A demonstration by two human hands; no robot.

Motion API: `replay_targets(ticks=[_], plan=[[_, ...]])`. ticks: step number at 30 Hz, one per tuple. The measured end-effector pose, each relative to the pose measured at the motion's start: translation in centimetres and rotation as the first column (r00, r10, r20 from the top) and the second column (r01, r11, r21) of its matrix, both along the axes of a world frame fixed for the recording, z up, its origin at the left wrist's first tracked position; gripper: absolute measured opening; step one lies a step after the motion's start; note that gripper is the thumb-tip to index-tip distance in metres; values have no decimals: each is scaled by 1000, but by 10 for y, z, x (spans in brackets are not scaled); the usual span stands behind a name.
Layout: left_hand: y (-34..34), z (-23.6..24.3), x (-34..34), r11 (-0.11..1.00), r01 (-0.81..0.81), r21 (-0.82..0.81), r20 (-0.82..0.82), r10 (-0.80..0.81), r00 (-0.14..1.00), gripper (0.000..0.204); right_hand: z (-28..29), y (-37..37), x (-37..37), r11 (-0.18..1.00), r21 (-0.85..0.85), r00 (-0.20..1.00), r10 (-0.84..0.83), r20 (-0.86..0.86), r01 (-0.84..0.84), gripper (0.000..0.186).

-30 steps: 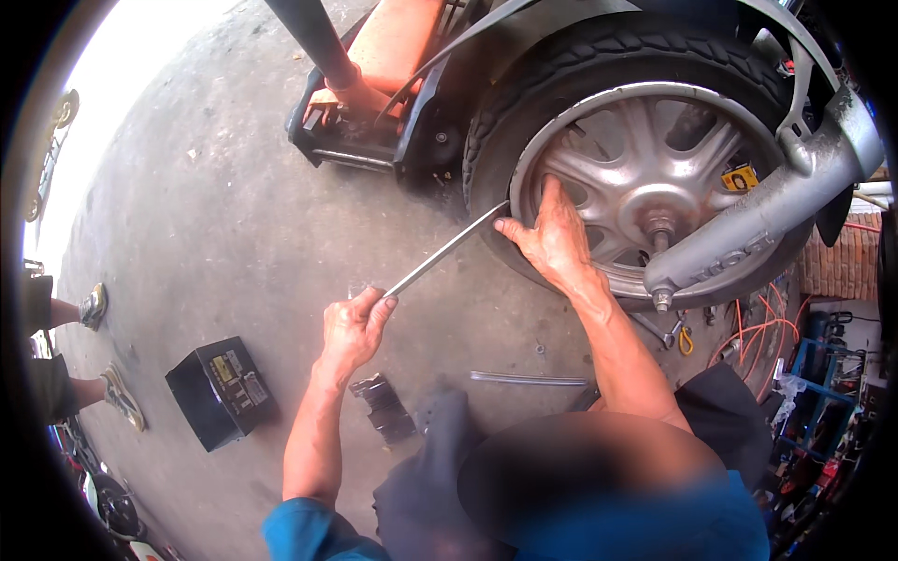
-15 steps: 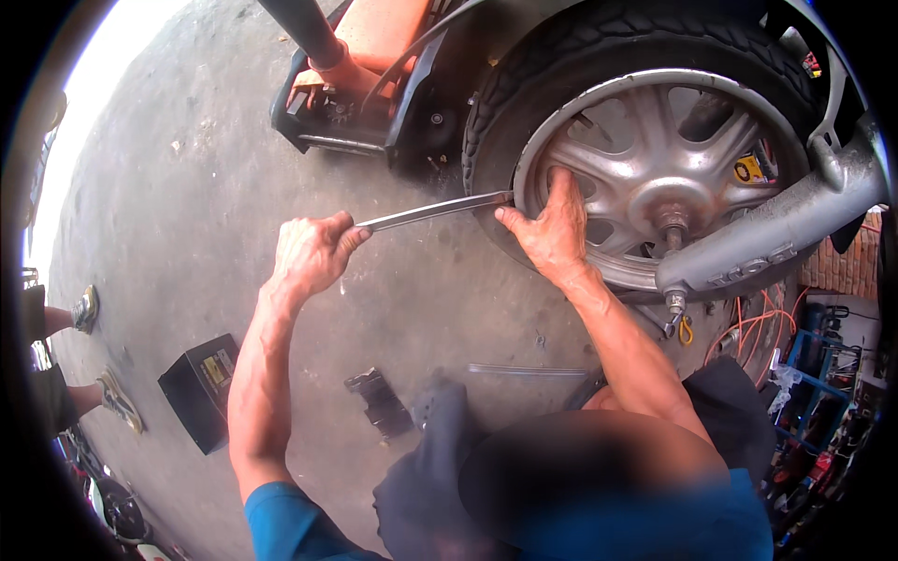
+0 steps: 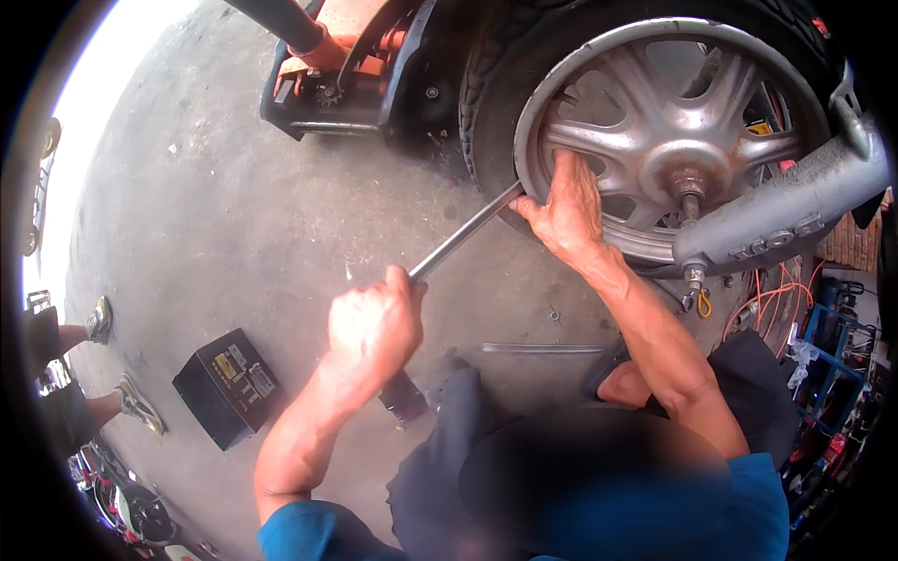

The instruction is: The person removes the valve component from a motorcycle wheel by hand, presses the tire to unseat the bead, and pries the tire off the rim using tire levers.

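Observation:
My left hand (image 3: 376,318) is closed round one end of a long metal tyre lever (image 3: 466,232), which slants up to the right. The lever's far tip meets the edge of the wheel rim (image 3: 531,131), between rim and black tyre (image 3: 486,140). Beside that tip, my right hand (image 3: 571,208) grips the rim, thumb on the outer edge and fingers reaching into an opening between the spokes; their ends are partly hidden. The silver spoked wheel (image 3: 645,140) is held at its axle by a grey fork leg (image 3: 781,215).
An orange floor jack (image 3: 341,56) stands left of the tyre. On the concrete lie a second metal bar (image 3: 543,348), a black box (image 3: 224,388) and a dark block (image 3: 404,397). Orange cords (image 3: 772,304) are at right; another person's feet (image 3: 136,402) are at far left.
My left hand has swung the lever's near end down and to the right, so it slants more steeply. My right hand keeps its hold on the rim. The whole view has shifted slightly.

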State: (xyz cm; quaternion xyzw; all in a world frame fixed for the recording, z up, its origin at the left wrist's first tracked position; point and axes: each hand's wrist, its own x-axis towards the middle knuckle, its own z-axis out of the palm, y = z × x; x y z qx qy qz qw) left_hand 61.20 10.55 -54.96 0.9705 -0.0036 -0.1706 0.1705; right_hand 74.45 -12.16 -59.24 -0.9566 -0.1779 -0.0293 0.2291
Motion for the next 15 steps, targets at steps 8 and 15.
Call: replay_targets(ticks=[8, 15], plan=[[-21, 60, -18, 667, -86, -740, -274, -182, 945, 43, -1, -6, 1, 994, -79, 996, 77, -41, -80, 65], [-85, 94, 12, 551, 263, -792, 155, -236, 959, 51, 4, -3, -3, 989, -59, 988, 127, -84, -132, 65]])
